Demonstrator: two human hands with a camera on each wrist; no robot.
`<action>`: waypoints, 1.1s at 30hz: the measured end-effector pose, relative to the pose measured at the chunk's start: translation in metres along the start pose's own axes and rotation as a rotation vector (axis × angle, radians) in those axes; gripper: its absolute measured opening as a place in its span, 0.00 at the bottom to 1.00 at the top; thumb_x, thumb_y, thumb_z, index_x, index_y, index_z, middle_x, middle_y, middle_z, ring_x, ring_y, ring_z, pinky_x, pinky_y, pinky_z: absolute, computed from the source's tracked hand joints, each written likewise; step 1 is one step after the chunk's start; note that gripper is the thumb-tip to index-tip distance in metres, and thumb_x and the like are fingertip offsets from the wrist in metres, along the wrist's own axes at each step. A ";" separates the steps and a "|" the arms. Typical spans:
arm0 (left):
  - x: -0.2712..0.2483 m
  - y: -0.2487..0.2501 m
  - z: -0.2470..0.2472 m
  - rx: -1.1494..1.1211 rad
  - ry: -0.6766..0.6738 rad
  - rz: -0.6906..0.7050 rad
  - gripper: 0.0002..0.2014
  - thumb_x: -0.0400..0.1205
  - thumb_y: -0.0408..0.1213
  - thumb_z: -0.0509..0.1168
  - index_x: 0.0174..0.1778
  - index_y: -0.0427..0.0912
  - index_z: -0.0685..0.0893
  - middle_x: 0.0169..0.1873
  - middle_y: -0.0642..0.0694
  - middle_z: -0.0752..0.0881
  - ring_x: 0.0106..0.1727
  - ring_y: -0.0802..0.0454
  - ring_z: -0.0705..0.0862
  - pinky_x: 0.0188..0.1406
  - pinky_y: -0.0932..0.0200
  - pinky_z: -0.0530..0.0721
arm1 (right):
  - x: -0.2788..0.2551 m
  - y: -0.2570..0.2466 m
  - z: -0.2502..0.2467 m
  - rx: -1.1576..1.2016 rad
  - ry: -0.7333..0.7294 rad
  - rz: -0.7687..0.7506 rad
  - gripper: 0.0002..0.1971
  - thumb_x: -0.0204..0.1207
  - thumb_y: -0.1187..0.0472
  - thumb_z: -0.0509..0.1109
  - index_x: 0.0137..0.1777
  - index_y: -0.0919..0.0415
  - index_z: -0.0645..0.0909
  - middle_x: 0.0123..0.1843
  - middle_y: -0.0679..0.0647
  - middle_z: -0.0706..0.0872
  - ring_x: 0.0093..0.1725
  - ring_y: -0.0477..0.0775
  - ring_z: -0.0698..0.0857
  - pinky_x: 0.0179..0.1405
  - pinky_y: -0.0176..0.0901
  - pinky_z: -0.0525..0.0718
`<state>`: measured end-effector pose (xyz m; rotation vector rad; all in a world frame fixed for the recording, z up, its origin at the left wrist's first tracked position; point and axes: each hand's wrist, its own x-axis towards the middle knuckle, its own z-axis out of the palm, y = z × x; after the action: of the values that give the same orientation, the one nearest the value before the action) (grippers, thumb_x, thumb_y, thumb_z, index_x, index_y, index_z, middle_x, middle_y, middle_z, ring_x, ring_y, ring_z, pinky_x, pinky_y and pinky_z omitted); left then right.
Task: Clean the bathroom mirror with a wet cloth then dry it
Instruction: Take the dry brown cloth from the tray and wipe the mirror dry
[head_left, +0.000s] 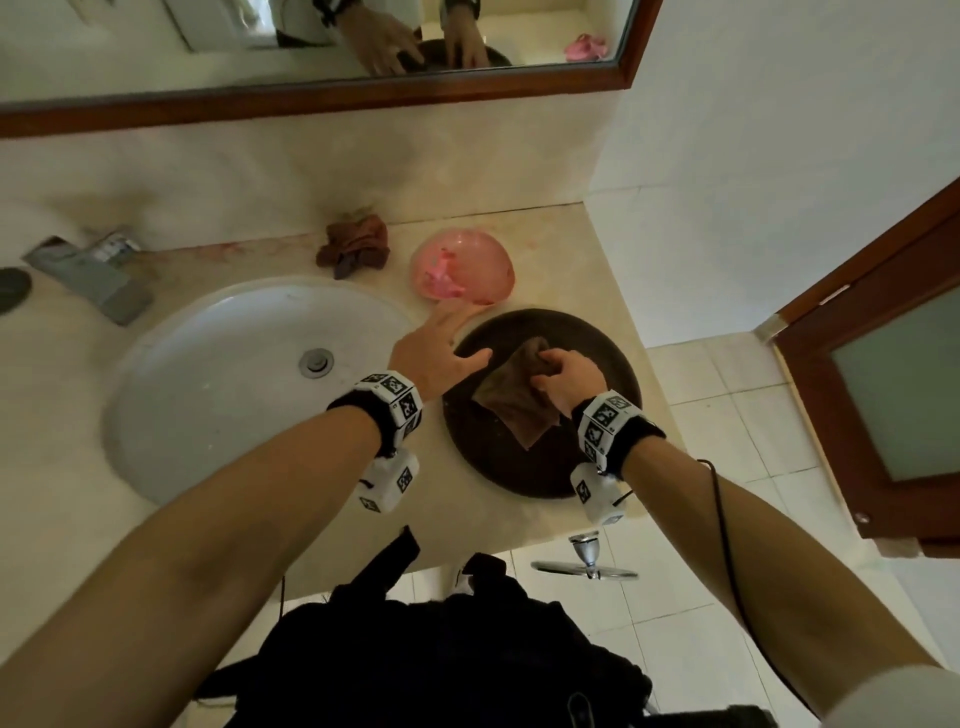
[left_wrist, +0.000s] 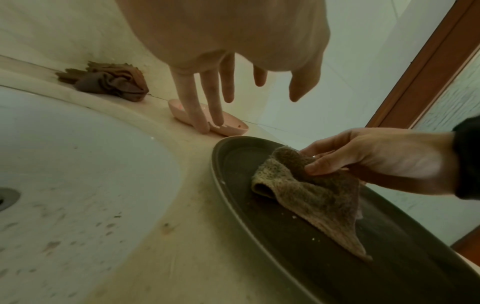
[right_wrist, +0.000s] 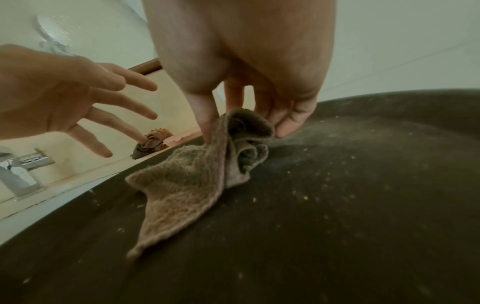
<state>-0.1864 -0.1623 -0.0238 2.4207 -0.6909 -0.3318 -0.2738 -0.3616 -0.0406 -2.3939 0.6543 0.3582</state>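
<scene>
- Right hand (head_left: 569, 376) pinches the brown cloth (head_left: 511, 402) by its upper corner, thumb and fingers closed on a bunched fold.
- Cloth lies on the dark round tray (head_left: 613, 364) on the counter (head_left: 363, 499); its long axis trails from the grip toward the person.
- Left hand (head_left: 441, 353) hovers with fingers spread, holding nothing, just left of the cloth.
- Mirror (head_left: 311, 52) is up and ahead; the right hand is placed to lift.
- Second crumpled cloth (head_left: 356, 247) sits by the wall.

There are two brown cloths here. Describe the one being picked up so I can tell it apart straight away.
Start at the white sink; to its right a round dark tray sits on the counter. The cloth lies on that tray, one corner pinched by the right hand. Unlike the crumpled cloth by the back wall, it is spread flat and held.
</scene>
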 end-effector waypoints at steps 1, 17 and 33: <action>-0.002 -0.001 0.000 -0.001 -0.012 -0.008 0.31 0.79 0.56 0.69 0.78 0.64 0.69 0.79 0.59 0.68 0.54 0.52 0.84 0.56 0.51 0.85 | 0.001 -0.002 -0.001 0.012 -0.011 -0.001 0.20 0.77 0.53 0.69 0.69 0.47 0.78 0.56 0.53 0.86 0.44 0.53 0.84 0.26 0.32 0.73; -0.002 0.008 -0.079 -0.091 -0.068 0.017 0.33 0.79 0.53 0.72 0.80 0.59 0.70 0.71 0.49 0.81 0.58 0.46 0.87 0.52 0.55 0.83 | 0.006 -0.091 -0.058 0.152 0.152 -0.379 0.06 0.79 0.55 0.68 0.52 0.52 0.83 0.49 0.52 0.88 0.50 0.56 0.84 0.56 0.49 0.81; -0.017 -0.017 -0.219 -0.668 0.313 -0.142 0.10 0.74 0.53 0.75 0.43 0.50 0.90 0.39 0.47 0.91 0.44 0.49 0.87 0.49 0.52 0.85 | -0.005 -0.266 -0.081 0.349 0.105 -0.764 0.07 0.80 0.59 0.66 0.52 0.48 0.83 0.48 0.51 0.88 0.51 0.57 0.85 0.59 0.60 0.82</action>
<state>-0.1099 -0.0374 0.1403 1.8226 -0.2141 -0.1906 -0.1287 -0.2296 0.1560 -2.1340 -0.1739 -0.1961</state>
